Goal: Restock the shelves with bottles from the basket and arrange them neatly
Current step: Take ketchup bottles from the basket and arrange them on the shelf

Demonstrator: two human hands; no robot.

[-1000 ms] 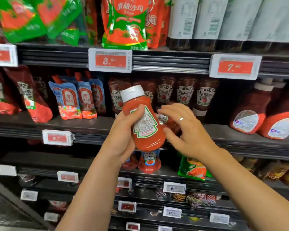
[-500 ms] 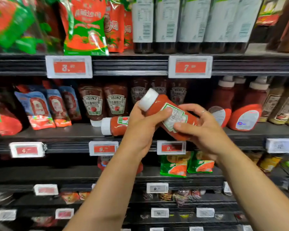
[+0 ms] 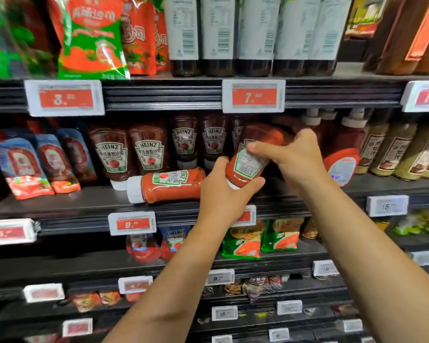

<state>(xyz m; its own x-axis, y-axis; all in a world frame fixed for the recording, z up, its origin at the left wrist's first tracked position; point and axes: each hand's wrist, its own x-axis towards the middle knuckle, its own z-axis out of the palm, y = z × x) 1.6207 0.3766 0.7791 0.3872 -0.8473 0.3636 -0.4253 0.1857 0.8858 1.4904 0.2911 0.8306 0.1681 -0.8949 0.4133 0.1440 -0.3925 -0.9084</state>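
Now both hands, left (image 3: 223, 191) and right (image 3: 295, 157), grip the bottle (image 3: 252, 157) cap-down, matching the row at the shelf (image 3: 84, 206) front.

Two hands (image 3: 223, 191), two loose ketchup bottles (image 3: 169, 185)

Free room lies along the bare front strip of the dark middle shelf (image 3: 67, 206), ahead of the blue-and-red sauce pouches (image 3: 32, 167), though a red plastic ketchup bottle with a white cap lying on its side (image 3: 169, 185) blocks that strip just left of centre. Behind it, a row of upright dark-red ketchup bottles with keystone labels (image 3: 148, 151) fills the shelf's depth. To the right, large red squeeze bottles with white caps (image 3: 344, 154) close that side, and the upper shelf edge carrying the white-framed red price tag (image 3: 254, 96) limits headroom.
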